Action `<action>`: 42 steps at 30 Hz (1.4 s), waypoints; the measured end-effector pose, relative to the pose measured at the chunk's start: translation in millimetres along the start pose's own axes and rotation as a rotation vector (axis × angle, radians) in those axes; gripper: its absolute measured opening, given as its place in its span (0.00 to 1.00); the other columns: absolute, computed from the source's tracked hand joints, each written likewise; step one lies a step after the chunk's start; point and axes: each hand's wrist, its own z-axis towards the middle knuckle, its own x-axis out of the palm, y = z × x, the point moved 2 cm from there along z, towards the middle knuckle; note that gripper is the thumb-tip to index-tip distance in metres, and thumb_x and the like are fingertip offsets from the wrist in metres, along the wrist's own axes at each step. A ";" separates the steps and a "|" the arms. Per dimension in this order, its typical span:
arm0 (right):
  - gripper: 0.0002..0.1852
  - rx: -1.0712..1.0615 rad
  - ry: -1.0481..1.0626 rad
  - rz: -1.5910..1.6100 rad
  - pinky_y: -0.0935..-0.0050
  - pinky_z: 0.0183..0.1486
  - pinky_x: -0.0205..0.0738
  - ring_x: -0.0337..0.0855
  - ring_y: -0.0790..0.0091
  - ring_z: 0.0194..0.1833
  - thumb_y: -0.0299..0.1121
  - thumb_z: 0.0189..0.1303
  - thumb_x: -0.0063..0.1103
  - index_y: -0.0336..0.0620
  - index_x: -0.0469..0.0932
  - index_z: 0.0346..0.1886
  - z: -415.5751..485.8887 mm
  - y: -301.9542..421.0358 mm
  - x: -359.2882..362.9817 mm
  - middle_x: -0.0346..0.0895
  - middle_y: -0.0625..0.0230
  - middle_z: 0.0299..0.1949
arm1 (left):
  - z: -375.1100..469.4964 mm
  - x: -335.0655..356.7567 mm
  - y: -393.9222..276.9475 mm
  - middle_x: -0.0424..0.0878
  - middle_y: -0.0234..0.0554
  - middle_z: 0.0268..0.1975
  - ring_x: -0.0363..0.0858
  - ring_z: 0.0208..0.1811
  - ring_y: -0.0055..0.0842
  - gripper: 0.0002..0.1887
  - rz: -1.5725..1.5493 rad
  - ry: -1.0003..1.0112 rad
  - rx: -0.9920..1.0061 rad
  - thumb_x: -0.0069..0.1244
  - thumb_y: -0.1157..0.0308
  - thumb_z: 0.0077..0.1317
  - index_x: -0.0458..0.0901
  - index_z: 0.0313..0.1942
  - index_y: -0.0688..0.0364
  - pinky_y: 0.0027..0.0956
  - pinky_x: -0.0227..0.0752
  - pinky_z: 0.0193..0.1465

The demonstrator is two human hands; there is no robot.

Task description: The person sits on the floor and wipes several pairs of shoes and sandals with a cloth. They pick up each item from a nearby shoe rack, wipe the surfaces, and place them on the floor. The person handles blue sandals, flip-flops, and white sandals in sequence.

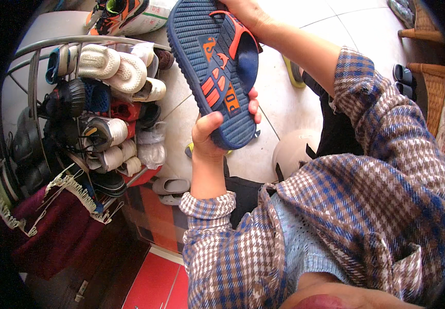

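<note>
A navy flip-flop (pixel 191 42) with a ridged footbed, orange markings and an orange-edged strap is held up in front of me. My left hand (pixel 209 133) grips its lower end, the thumb on the near edge and the fingertips showing at the opposite side. Near the upper end of the flip-flop, my right hand (pixel 249 17) holds the strap side; its fingers are mostly hidden or cut off by the top of the picture.
A metal shoe rack (pixel 91 38) at left is crowded with several shoes, including white slippers (pixel 126 71). A fringed burgundy cloth (pixel 60 224) hangs at its near end. Grey slippers (pixel 171 186) lie beside it. Wooden chairs (pixel 434 89) and black slides (pixel 403 79) are at right.
</note>
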 end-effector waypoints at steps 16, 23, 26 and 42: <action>0.20 0.485 0.340 0.219 0.68 0.39 0.73 0.79 0.70 0.33 0.53 0.68 0.55 0.44 0.81 0.40 -34.1 -21.6 33.2 0.79 0.67 0.30 | 14.7 -17.4 -14.1 0.73 0.61 0.42 0.77 0.45 0.50 0.60 1.833 -0.716 0.298 0.67 0.62 0.42 0.48 0.74 0.64 0.46 0.71 0.53; 0.14 0.320 0.257 0.048 0.72 0.47 0.77 0.83 0.75 0.42 0.41 0.63 0.66 0.44 0.80 0.47 -51.0 -23.6 13.5 0.83 0.68 0.41 | 6.3 -10.6 -27.8 0.69 0.54 0.41 0.75 0.42 0.49 0.59 2.248 -0.907 0.307 0.67 0.60 0.43 0.50 0.75 0.54 0.46 0.72 0.49; 0.19 0.459 0.253 0.038 0.71 0.40 0.79 0.84 0.73 0.36 0.45 0.62 0.67 0.42 0.80 0.47 -51.5 -27.1 7.8 0.84 0.66 0.40 | 5.3 -8.4 -29.9 0.69 0.53 0.41 0.75 0.42 0.48 0.60 2.263 -0.919 0.275 0.69 0.59 0.42 0.49 0.75 0.54 0.46 0.72 0.49; 0.32 0.096 0.924 -0.470 0.68 0.54 0.73 0.83 0.63 0.43 0.53 0.58 0.65 0.43 0.75 0.60 -96.9 16.4 15.2 0.84 0.61 0.43 | -2.5 -37.4 -51.4 0.76 0.57 0.50 0.77 0.51 0.50 0.47 2.343 -1.108 0.270 0.71 0.56 0.41 0.66 0.58 0.71 0.46 0.73 0.54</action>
